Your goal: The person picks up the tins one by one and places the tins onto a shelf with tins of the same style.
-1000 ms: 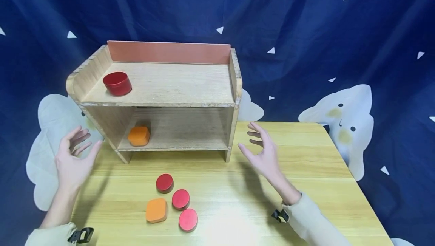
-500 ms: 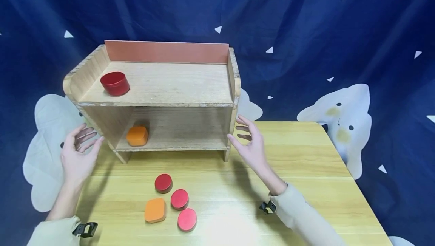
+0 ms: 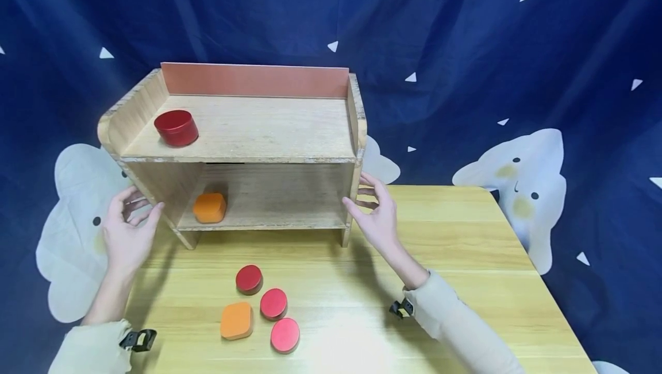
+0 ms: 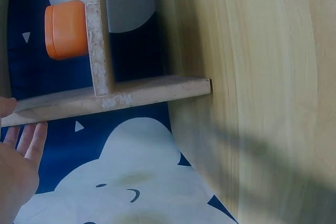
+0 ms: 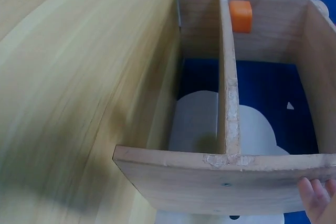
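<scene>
A wooden two-tier shelf (image 3: 269, 196) stands on the table. My left hand (image 3: 126, 236) is at its left side; in the left wrist view the thumb (image 4: 6, 106) lies at the panel's front edge and the fingers reach its outer face. My right hand (image 3: 380, 216) is at the right side panel, thumb near the front edge and fingertips (image 5: 310, 187) at the outer face. Neither hand clearly grips the panels. On the upper tier sits a red round tin (image 3: 177, 128); an orange rounded-square tin (image 3: 209, 208) is on the lower tier.
In front of the shelf lie another orange rounded-square tin (image 3: 237, 321) and three red round tins, one of them a red tin (image 3: 285, 335) nearest me. The wooden table (image 3: 465, 247) extends right. A dark blue curtain (image 3: 455, 46) with white shapes hangs behind.
Both hands have moved inward to the shelf's sides, the right hand leftward and the left hand rightward. The shelf and the tins have stayed in place.
</scene>
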A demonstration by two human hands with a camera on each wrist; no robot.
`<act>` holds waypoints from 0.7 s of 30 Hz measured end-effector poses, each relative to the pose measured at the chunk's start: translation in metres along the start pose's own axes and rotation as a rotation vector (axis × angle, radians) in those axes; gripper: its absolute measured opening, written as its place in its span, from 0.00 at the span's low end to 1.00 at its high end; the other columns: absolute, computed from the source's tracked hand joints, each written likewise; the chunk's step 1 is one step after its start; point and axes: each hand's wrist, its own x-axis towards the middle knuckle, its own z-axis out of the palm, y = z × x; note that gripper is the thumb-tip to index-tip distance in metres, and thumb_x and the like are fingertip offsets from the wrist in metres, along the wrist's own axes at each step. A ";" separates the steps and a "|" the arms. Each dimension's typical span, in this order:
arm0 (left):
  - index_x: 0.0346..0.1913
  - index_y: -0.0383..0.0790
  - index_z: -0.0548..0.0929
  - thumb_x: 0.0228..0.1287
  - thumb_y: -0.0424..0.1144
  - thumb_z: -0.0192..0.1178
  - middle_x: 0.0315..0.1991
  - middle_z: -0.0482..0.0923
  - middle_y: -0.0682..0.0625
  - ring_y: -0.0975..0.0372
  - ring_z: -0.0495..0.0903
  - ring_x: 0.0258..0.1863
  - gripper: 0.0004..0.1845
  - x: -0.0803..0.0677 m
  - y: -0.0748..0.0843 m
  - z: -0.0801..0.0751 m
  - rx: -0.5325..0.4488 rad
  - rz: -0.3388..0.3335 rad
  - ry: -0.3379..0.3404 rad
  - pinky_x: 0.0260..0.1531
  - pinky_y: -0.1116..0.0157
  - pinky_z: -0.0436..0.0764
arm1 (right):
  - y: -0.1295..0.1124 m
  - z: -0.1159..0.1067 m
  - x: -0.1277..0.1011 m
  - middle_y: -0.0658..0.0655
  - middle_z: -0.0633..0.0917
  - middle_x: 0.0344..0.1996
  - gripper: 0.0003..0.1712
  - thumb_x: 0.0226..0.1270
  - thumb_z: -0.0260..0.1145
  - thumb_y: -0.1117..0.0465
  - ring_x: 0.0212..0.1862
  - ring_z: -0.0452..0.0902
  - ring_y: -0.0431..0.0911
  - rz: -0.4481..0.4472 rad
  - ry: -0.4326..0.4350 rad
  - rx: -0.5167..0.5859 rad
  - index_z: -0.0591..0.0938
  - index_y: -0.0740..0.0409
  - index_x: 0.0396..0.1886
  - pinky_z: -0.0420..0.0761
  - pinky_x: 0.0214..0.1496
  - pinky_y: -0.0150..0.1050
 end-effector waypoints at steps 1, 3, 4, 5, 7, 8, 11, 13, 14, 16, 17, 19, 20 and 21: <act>0.66 0.36 0.78 0.61 0.17 0.65 0.49 0.79 0.71 0.77 0.81 0.46 0.30 0.001 0.000 0.000 -0.002 -0.004 0.003 0.45 0.87 0.83 | 0.000 0.001 0.000 0.65 0.86 0.59 0.34 0.59 0.78 0.72 0.50 0.87 0.57 0.000 0.004 -0.002 0.80 0.60 0.66 0.95 0.48 0.46; 0.64 0.37 0.79 0.61 0.16 0.64 0.48 0.79 0.71 0.76 0.81 0.45 0.29 0.002 0.000 0.001 -0.007 -0.007 0.010 0.43 0.87 0.83 | 0.001 0.001 0.001 0.64 0.86 0.58 0.34 0.59 0.78 0.72 0.49 0.86 0.52 0.002 0.013 -0.006 0.80 0.59 0.66 0.94 0.46 0.39; 0.64 0.37 0.79 0.61 0.16 0.64 0.48 0.80 0.70 0.76 0.81 0.44 0.28 0.003 0.000 0.001 -0.012 -0.008 0.013 0.43 0.87 0.83 | 0.002 0.002 0.002 0.63 0.86 0.58 0.34 0.59 0.78 0.72 0.48 0.86 0.49 0.003 0.016 -0.006 0.81 0.59 0.66 0.94 0.46 0.37; 0.63 0.38 0.80 0.61 0.16 0.64 0.47 0.80 0.70 0.76 0.82 0.44 0.28 0.003 0.000 0.001 -0.013 -0.008 0.015 0.42 0.87 0.83 | 0.002 0.002 0.002 0.64 0.86 0.57 0.34 0.58 0.78 0.73 0.48 0.86 0.47 0.002 0.021 -0.009 0.81 0.59 0.66 0.93 0.45 0.34; 0.62 0.38 0.80 0.61 0.16 0.63 0.47 0.81 0.70 0.76 0.82 0.43 0.28 0.003 0.000 0.001 -0.024 -0.006 0.020 0.41 0.86 0.84 | 0.002 0.003 0.003 0.64 0.86 0.55 0.33 0.58 0.78 0.73 0.46 0.85 0.42 -0.001 0.027 -0.011 0.81 0.59 0.65 0.93 0.44 0.32; 0.62 0.39 0.80 0.61 0.16 0.63 0.47 0.81 0.70 0.76 0.82 0.43 0.28 0.004 -0.001 0.001 -0.026 -0.005 0.021 0.41 0.86 0.84 | 0.003 0.003 0.004 0.65 0.86 0.55 0.33 0.58 0.78 0.73 0.46 0.84 0.41 -0.003 0.029 -0.012 0.81 0.60 0.65 0.93 0.43 0.31; 0.61 0.40 0.81 0.60 0.16 0.64 0.46 0.81 0.69 0.76 0.82 0.43 0.28 0.004 -0.001 0.001 -0.033 0.000 0.021 0.41 0.86 0.84 | 0.004 0.005 0.005 0.66 0.86 0.53 0.33 0.58 0.78 0.73 0.45 0.84 0.39 -0.011 0.033 -0.019 0.81 0.60 0.65 0.93 0.42 0.32; 0.61 0.41 0.81 0.60 0.15 0.64 0.46 0.81 0.69 0.76 0.82 0.43 0.28 0.005 -0.001 0.001 -0.032 0.002 0.018 0.41 0.86 0.84 | 0.005 0.005 0.006 0.66 0.86 0.52 0.33 0.57 0.77 0.74 0.44 0.84 0.39 -0.018 0.033 -0.024 0.81 0.61 0.65 0.93 0.41 0.33; 0.61 0.41 0.81 0.60 0.16 0.64 0.46 0.81 0.70 0.75 0.82 0.42 0.28 0.005 -0.001 0.000 -0.028 0.005 0.017 0.41 0.86 0.84 | 0.006 0.006 0.006 0.66 0.85 0.52 0.34 0.56 0.76 0.75 0.44 0.83 0.40 -0.021 0.033 -0.027 0.81 0.61 0.65 0.93 0.41 0.33; 0.62 0.40 0.81 0.59 0.16 0.64 0.45 0.81 0.70 0.76 0.82 0.42 0.29 0.005 -0.002 0.000 -0.016 0.005 0.013 0.40 0.87 0.83 | 0.006 0.007 0.007 0.65 0.85 0.53 0.34 0.56 0.75 0.76 0.44 0.83 0.41 -0.029 0.035 -0.029 0.81 0.61 0.64 0.93 0.40 0.33; 0.62 0.40 0.81 0.59 0.16 0.65 0.45 0.80 0.70 0.76 0.81 0.42 0.29 0.006 -0.002 -0.001 -0.011 0.007 0.010 0.40 0.87 0.83 | 0.006 0.007 0.007 0.65 0.85 0.53 0.34 0.55 0.74 0.76 0.44 0.84 0.42 -0.035 0.036 -0.029 0.81 0.61 0.64 0.93 0.40 0.33; 0.63 0.38 0.80 0.59 0.16 0.64 0.45 0.80 0.70 0.76 0.81 0.42 0.29 0.006 -0.002 -0.001 -0.004 0.007 0.003 0.40 0.87 0.83 | 0.007 0.008 0.006 0.64 0.85 0.53 0.34 0.55 0.73 0.77 0.44 0.84 0.46 -0.044 0.041 -0.026 0.81 0.61 0.64 0.93 0.39 0.34; 0.63 0.38 0.80 0.59 0.17 0.64 0.45 0.80 0.71 0.77 0.81 0.42 0.29 0.006 -0.002 -0.002 0.001 0.008 0.003 0.40 0.87 0.83 | 0.008 0.009 0.006 0.65 0.85 0.52 0.34 0.55 0.73 0.78 0.44 0.85 0.48 -0.049 0.044 -0.025 0.81 0.61 0.64 0.94 0.39 0.34; 0.64 0.38 0.80 0.59 0.17 0.65 0.45 0.80 0.71 0.77 0.82 0.42 0.29 0.006 -0.001 -0.002 0.006 0.008 0.002 0.40 0.87 0.83 | 0.008 0.009 0.006 0.65 0.85 0.52 0.34 0.55 0.73 0.78 0.44 0.85 0.50 -0.055 0.046 -0.025 0.81 0.61 0.64 0.94 0.39 0.35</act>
